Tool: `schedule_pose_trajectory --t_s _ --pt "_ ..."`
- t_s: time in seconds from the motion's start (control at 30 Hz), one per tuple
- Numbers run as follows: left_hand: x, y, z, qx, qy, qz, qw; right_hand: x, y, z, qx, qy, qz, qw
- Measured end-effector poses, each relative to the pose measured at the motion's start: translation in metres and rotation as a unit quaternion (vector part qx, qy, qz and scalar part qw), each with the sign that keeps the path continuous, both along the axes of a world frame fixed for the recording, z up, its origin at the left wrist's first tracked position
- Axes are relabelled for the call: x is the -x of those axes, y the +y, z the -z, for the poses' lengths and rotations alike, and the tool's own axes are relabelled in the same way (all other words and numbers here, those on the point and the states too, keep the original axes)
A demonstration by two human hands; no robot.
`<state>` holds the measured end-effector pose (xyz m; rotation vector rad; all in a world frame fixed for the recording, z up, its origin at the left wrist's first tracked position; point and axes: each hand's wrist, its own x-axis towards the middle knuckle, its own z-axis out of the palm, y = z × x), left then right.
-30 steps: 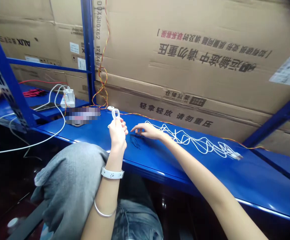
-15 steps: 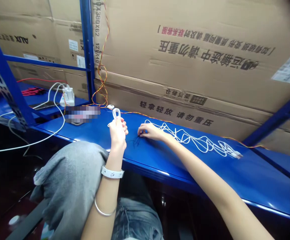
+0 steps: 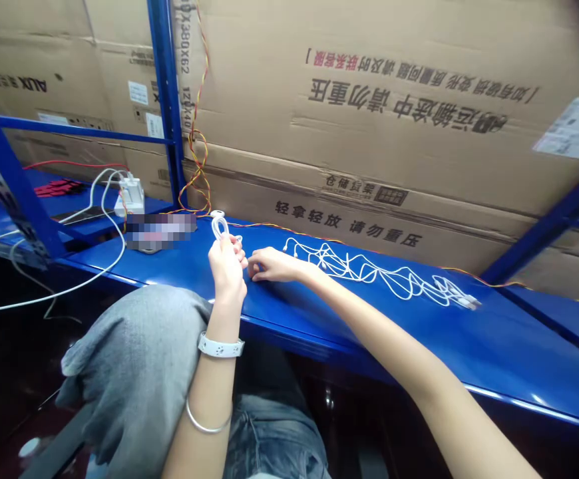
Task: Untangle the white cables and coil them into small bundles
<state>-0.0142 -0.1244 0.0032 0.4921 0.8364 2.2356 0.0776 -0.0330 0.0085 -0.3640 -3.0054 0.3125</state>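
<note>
Our left hand (image 3: 227, 266) grips a coiled white cable (image 3: 219, 227) above its fingers. Our right hand (image 3: 274, 265) rests half-open on the blue shelf (image 3: 419, 346), a tangled white cable (image 3: 364, 271) just beyond its fingertips.

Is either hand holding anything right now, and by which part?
The left hand has a looped white cable in its grip, by the base of the loop; the right hand holds nothing.

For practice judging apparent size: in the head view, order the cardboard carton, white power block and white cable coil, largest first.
1. Cardboard carton, clearly largest.
2. White power block and white cable coil look alike; the coil is nearer the camera, so neither is ranked.
</note>
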Motion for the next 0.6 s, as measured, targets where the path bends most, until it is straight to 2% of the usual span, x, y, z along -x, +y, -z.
schedule_pose_trajectory --t_s 0.13,0.4,0.5,0.6 --pt "-0.002 -0.001 0.000 0.008 0.000 0.013 1.000 0.002 0.002 0.005 0.029 0.005 0.013 0.999" --pt "-0.003 -0.003 0.000 0.013 0.024 0.031 0.999 -0.023 0.005 -0.007 0.109 0.113 0.058 0.986" --pt "-0.005 -0.003 0.001 0.028 0.049 0.047 0.997 -0.028 0.008 -0.009 0.173 0.191 0.094 0.962" --pt "-0.009 -0.002 0.005 0.066 0.107 0.091 0.988 -0.035 0.007 -0.015 0.258 0.291 0.139 0.911"
